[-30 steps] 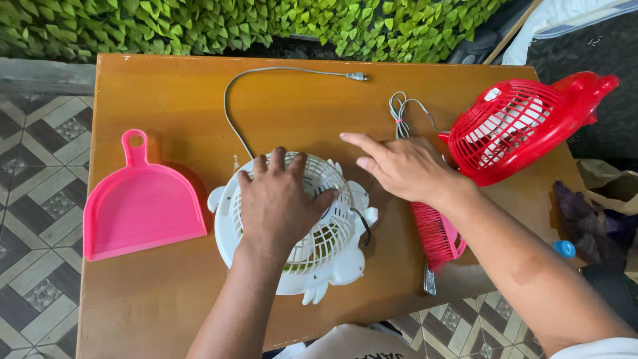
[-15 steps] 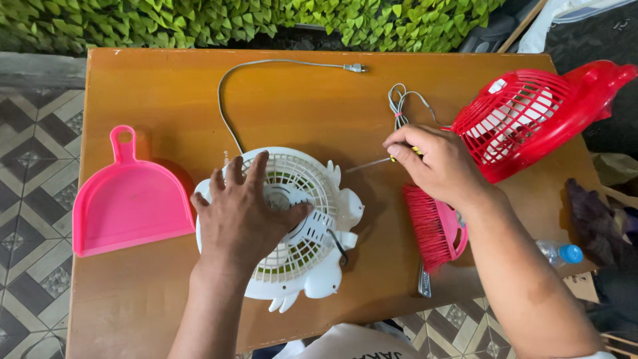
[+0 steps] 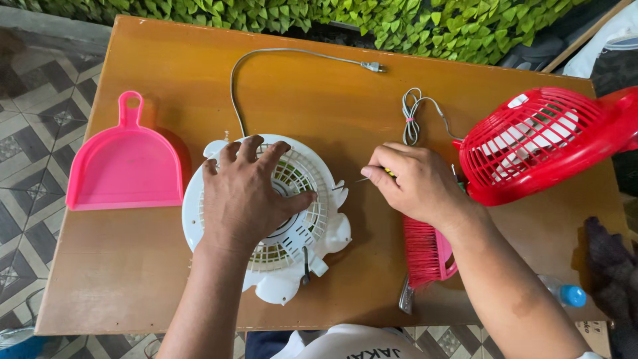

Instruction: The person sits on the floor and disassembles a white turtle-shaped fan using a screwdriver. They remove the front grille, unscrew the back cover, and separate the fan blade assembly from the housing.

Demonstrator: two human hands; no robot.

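Pressing the left hand (image 3: 246,193) with spread-open fingers flat on the white fan (image 3: 266,219) lying on the surface steadies it best, while the right hand's (image 3: 415,183) fingers pinch a thin screwdriver (image 3: 372,176) whose tip reaches just beyond them toward the grille.

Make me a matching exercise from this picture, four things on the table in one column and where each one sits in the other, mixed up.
Things:
1. white fan
2. pink dustpan
3. red fan
4. pink brush

Places:
A. at the table's left edge, handle pointing away from the person
B. at the table's right end, beyond the right hand
C. under the flat left hand, mid-table
D. partly under the right wrist, near the front edge

Pairs: 1-C, 2-A, 3-B, 4-D
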